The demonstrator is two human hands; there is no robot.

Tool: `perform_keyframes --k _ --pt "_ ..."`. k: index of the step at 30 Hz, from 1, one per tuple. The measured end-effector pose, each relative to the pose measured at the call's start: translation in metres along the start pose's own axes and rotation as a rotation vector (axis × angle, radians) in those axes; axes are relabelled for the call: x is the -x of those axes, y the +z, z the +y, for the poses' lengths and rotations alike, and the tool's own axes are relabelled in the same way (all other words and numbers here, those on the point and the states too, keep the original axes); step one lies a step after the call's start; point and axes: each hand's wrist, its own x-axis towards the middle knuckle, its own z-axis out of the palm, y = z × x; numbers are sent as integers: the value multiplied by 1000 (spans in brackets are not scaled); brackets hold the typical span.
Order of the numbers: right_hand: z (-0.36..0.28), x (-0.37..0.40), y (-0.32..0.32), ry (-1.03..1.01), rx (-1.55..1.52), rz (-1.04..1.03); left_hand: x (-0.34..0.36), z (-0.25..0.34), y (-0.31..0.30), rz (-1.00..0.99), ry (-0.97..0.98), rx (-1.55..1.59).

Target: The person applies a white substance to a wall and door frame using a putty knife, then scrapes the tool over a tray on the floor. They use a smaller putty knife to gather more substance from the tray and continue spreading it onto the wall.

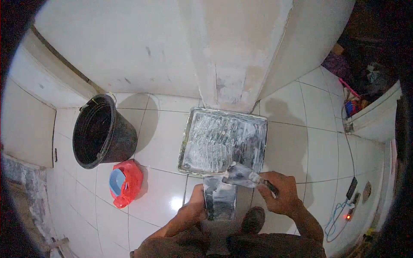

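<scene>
My right hand [280,193] is closed round the dark handle of a putty knife [242,175]. Its blade is smeared with white paste and points left, overlapping the top edge of a dark flat plate [220,200]. White paste coats the upper part of that plate. At the plate's left side my left hand [194,205] is closed on its edge, with most fingers hidden. Just beyond both hands lies a shallow rectangular tray [223,139], covered in streaked white paste with darker patches showing through.
A black bucket [105,133] stands on the white tiles at left. In front of it sits a red plastic bag [132,185] with a blue container [116,181]. The patched wall corner [234,81] rises behind the tray. A power strip [350,210] and cables lie at right.
</scene>
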Motion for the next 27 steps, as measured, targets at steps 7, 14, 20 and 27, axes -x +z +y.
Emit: perform_keyframes --k 7,14,20,27 --pt "14 -9 11 -300 330 118 0 17 9 -1 -82 40" --pt "21 -3 16 -295 325 74 9 12 7 -17 -180 78" --pt "28 7 30 -322 335 18 8 25 8 -20 -262 111" --pt "32 8 21 -291 43 -105 -4 12 1 -47 -332 147"
